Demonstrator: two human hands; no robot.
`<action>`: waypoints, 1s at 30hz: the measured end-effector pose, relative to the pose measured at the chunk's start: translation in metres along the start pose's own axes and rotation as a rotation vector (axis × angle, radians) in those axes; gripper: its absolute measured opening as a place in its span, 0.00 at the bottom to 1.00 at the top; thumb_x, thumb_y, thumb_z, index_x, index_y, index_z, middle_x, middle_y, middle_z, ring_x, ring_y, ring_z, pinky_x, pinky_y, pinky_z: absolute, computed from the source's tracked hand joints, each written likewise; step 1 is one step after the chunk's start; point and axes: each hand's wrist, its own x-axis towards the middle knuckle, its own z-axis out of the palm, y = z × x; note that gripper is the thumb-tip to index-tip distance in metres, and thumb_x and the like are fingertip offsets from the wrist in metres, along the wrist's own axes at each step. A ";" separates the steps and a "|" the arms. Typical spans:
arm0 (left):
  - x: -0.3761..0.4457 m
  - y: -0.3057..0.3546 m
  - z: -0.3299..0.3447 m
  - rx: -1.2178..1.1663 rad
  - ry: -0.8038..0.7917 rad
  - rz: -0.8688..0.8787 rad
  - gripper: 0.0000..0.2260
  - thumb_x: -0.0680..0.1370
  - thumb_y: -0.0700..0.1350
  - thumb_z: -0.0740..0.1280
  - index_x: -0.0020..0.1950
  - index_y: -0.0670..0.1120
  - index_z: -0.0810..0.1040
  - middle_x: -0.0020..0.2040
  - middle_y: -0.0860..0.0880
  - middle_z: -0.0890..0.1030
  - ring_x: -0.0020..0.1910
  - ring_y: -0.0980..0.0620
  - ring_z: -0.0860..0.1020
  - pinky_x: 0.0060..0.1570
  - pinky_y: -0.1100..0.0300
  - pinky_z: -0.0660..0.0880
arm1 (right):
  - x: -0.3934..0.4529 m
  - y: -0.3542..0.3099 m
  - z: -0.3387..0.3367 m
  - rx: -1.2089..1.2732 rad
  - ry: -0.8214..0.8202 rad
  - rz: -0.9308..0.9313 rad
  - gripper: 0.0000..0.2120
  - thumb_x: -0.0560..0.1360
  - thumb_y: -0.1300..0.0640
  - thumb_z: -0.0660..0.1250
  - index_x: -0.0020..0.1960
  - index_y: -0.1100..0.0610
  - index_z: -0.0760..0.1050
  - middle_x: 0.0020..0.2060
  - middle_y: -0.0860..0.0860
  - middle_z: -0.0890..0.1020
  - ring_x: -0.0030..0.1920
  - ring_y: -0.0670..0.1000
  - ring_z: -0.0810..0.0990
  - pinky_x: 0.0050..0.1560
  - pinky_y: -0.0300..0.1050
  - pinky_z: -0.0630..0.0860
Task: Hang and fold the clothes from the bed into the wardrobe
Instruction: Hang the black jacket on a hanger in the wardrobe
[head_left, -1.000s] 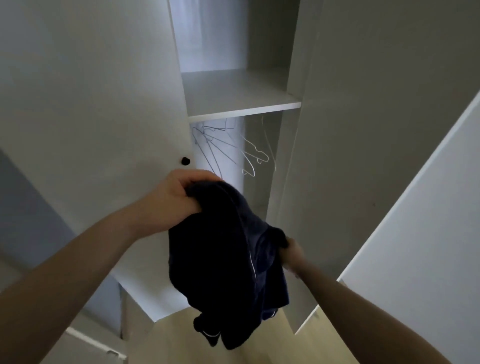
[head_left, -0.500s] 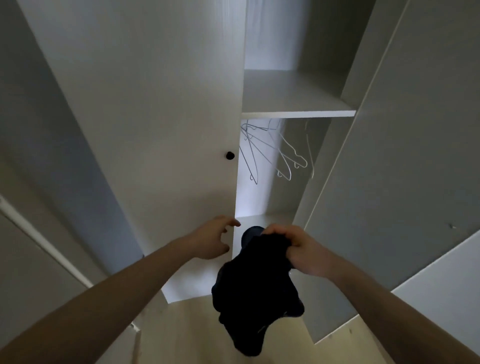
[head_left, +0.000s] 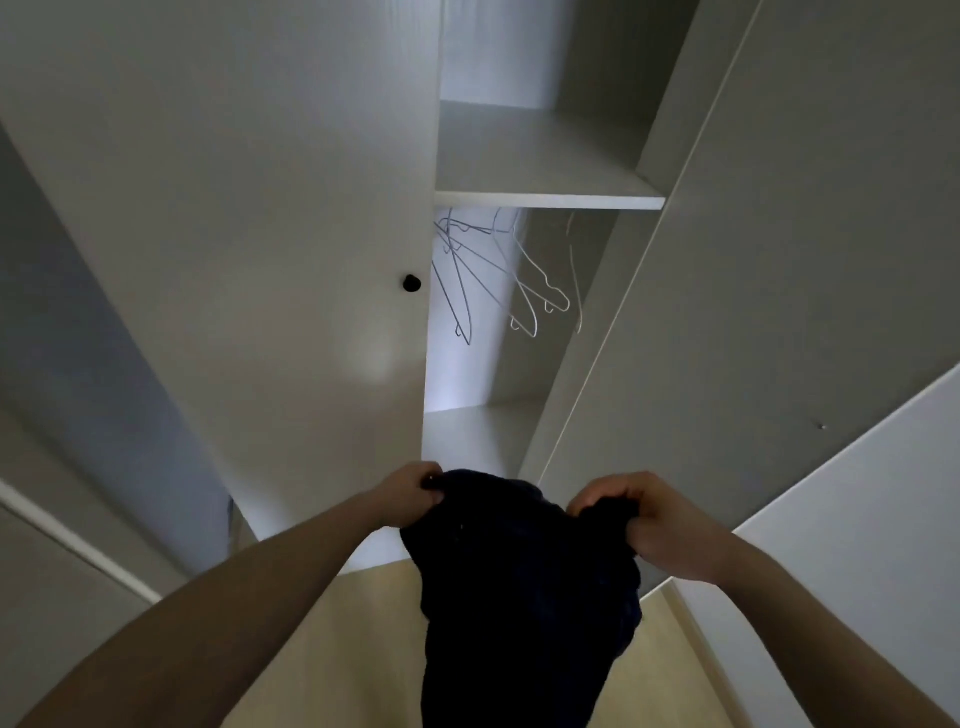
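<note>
Gripping dark garment (head_left: 524, 587) top, left hand (head_left: 410, 493), right hand (head_left: 649, 525), arms outstretched

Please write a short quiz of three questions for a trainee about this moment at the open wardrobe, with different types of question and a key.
1. True or false: the dark navy fabric garment is gripped at its top edge by both the left hand and the right hand.
2. Where do the thin metal wire hangers hang?
A. above the white wardrobe shelf
B. below that shelf
C. on the small round black door knob
3. Fill in: the garment's lower part hangs in front of the pale wooden ____.

Key: 1 true; 2 B; 3 floor.
</note>
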 end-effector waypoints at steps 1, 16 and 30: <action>-0.003 0.003 -0.009 -0.116 0.081 -0.004 0.03 0.80 0.40 0.65 0.48 0.46 0.77 0.45 0.48 0.78 0.46 0.48 0.77 0.45 0.57 0.71 | -0.004 0.007 -0.006 -0.028 0.021 0.034 0.23 0.60 0.73 0.55 0.44 0.60 0.85 0.43 0.56 0.87 0.47 0.55 0.86 0.47 0.43 0.81; -0.084 0.163 -0.091 -0.016 -0.004 0.510 0.11 0.69 0.37 0.77 0.43 0.52 0.83 0.36 0.57 0.80 0.37 0.60 0.78 0.41 0.70 0.72 | 0.064 -0.016 0.013 -0.156 -0.058 -0.045 0.48 0.63 0.55 0.82 0.78 0.44 0.65 0.68 0.37 0.76 0.68 0.36 0.73 0.68 0.39 0.73; -0.044 -0.003 -0.072 -0.012 -0.075 0.071 0.19 0.71 0.47 0.78 0.57 0.60 0.77 0.62 0.54 0.79 0.57 0.58 0.79 0.55 0.56 0.81 | 0.106 -0.031 0.024 0.011 0.337 -0.178 0.07 0.69 0.74 0.68 0.39 0.63 0.77 0.34 0.63 0.78 0.34 0.49 0.78 0.37 0.46 0.75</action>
